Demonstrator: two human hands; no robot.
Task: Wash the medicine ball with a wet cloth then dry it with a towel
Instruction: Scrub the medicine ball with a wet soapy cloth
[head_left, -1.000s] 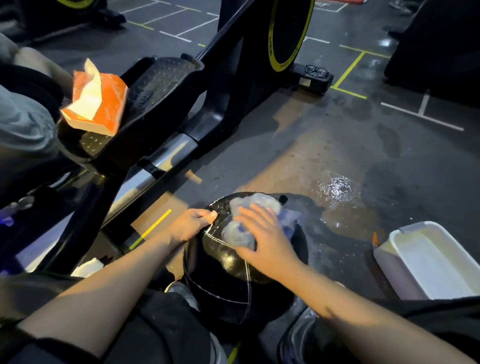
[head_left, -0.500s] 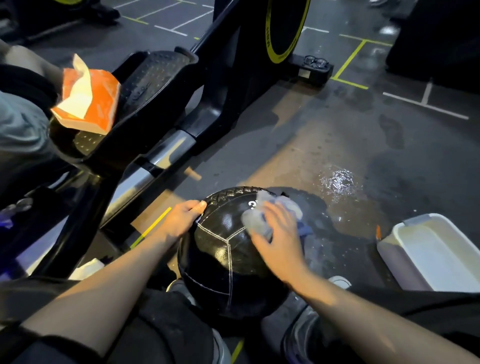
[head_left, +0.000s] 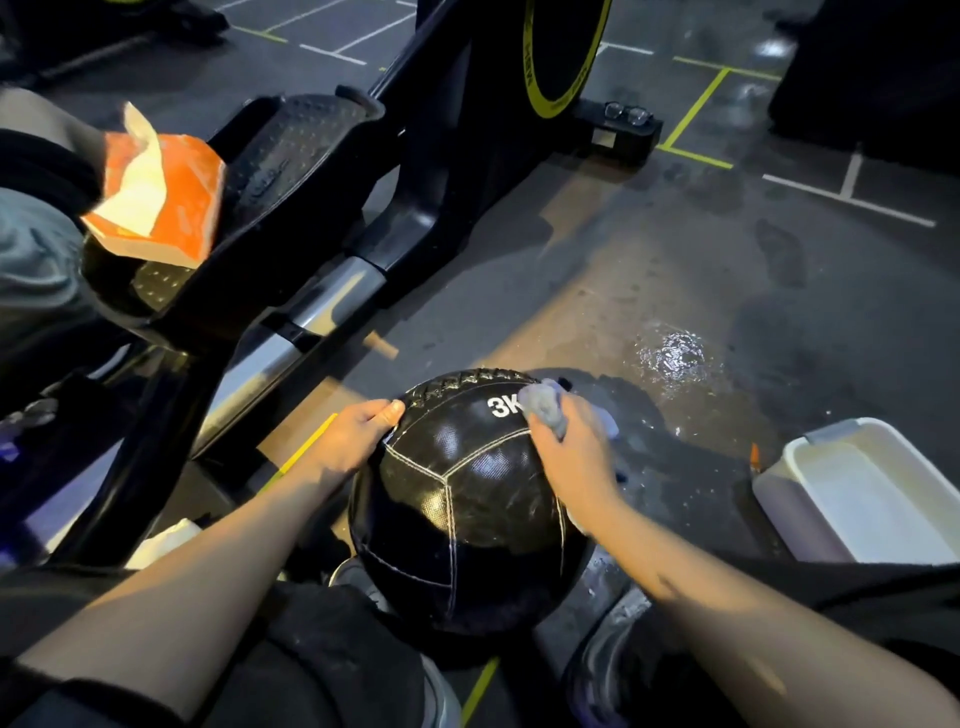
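A black medicine ball (head_left: 457, 499) with white stitching and a "3K" mark sits on the floor between my knees. My left hand (head_left: 353, 436) rests against its upper left side, thumb along the top edge. My right hand (head_left: 571, 457) grips a bunched grey-blue wet cloth (head_left: 545, 405) and presses it on the ball's upper right, beside the "3K" mark. The ball's surface glistens with wet streaks.
A white plastic basin (head_left: 862, 493) stands on the floor at the right. A puddle (head_left: 670, 358) shines beyond the ball. An orange tissue pack (head_left: 156, 197) lies on the pedal of a black exercise machine (head_left: 322, 260) at the left. White paper (head_left: 161, 540) lies by my left knee.
My right hand has slid the cloth from the ball's top centre to its upper right, and the ball has turned so the "3K" mark shows. My left hand stays on the left side.
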